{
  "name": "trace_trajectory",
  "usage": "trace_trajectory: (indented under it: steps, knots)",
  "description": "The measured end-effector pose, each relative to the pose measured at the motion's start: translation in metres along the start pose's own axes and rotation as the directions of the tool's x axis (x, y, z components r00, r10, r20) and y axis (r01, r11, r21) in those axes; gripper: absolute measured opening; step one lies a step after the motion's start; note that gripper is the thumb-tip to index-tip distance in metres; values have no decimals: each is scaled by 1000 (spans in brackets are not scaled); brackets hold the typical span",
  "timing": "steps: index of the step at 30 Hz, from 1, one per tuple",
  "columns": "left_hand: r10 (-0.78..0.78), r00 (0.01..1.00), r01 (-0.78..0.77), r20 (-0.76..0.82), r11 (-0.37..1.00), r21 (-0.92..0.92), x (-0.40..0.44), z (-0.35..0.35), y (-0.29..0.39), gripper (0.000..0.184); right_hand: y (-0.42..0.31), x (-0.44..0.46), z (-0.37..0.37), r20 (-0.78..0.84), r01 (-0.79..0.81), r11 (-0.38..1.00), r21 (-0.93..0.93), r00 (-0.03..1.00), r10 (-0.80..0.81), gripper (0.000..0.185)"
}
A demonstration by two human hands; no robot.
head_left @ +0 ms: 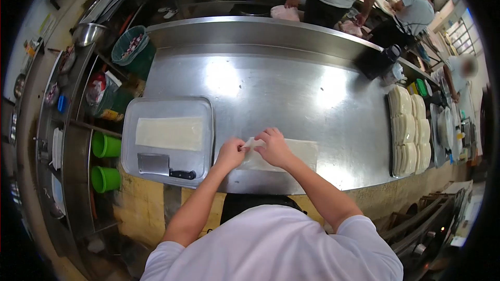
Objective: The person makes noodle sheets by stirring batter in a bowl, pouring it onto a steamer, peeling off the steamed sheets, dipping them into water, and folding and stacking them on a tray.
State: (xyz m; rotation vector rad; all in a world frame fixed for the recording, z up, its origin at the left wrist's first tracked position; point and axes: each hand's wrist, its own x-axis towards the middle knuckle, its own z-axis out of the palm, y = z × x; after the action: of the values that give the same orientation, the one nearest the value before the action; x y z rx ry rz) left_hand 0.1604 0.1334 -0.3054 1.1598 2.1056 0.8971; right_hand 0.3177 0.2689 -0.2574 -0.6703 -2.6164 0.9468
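A thin, pale rectangular sheet (299, 157) lies on the steel table in front of me. My left hand (232, 153) pinches its left end, at the upper corner. Just to the right, my right hand (273, 148) has its fingers curled over the same end, where the sheet looks slightly lifted. To the left is a tray (169, 105) holding another pale sheet (169, 133). Below that sheet in the tray rests a cleaver (154, 164) with a black handle.
Stacks of pale folded sheets (404, 130) stand at the table's right edge. A black container (380, 61) is at the back right, near the raised rim (260, 31). Green buckets (106, 145) and a lined bin (133, 47) are at left. Several people are beyond the table.
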Motion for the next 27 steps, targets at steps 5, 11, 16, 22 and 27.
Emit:
trace_trajectory:
  steps: [5, 11, 16, 22, 27]
  knots:
    - [-150, 986, 148, -75, 988, -39, -10, 17, 13, 33, 11, -89, -44, -69, -242, 957, 158, 964, 255, 25]
    - [-105, 975, 169, -194, 921, 351, -14, 44, 30, 33, 22, -191, -63, -85, -473, 796, 377, 839, 538, 28]
    - [69, 974, 33, -216, 899, 437, -16, 32, 90, 28, 25, -234, -73, -178, -459, 739, 493, 779, 602, 28]
    - [382, 915, -283, -130, 837, 467, -32, 7, 239, 19, 51, -265, -84, -185, -461, 663, 590, 722, 667, 27]
    - [507, 860, -456, -59, 815, 357, -62, 10, 354, 17, 96, -271, -69, -72, -385, 408, 828, 648, 758, 33]
